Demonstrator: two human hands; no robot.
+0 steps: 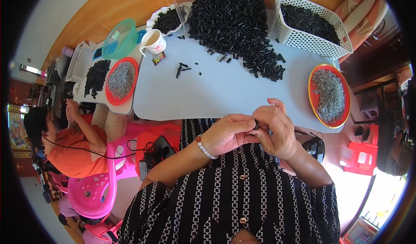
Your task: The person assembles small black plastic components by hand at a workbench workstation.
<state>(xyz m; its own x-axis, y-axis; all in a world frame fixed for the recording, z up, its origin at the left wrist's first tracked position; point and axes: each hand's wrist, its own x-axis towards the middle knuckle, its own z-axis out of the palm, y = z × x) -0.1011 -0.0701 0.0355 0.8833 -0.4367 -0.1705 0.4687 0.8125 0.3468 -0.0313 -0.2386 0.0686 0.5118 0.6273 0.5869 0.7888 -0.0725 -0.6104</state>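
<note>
Close to my body, just in front of the table's near edge, my two hands meet. My left hand point(229, 133) pinches a small black plastic piece point(256, 125) between thumb and finger. My right hand point(278, 131) closes on the same piece from the other side; its fingers partly cover it. A large heap of short black plastic tubes point(229, 20) covers the far middle of the table. On the right, a red tray point(313, 97) holds a pile of small silvery metal parts point(330, 94). Several loose black pieces point(182, 68) lie left of the heap.
A white perforated basket point(310, 41) of black parts stands far right. At the far left are a white scalloped bowl point(150, 23), a cup point(152, 42) and a green basket point(120, 38). A person in orange point(78, 144) sits left, by another red tray point(135, 77).
</note>
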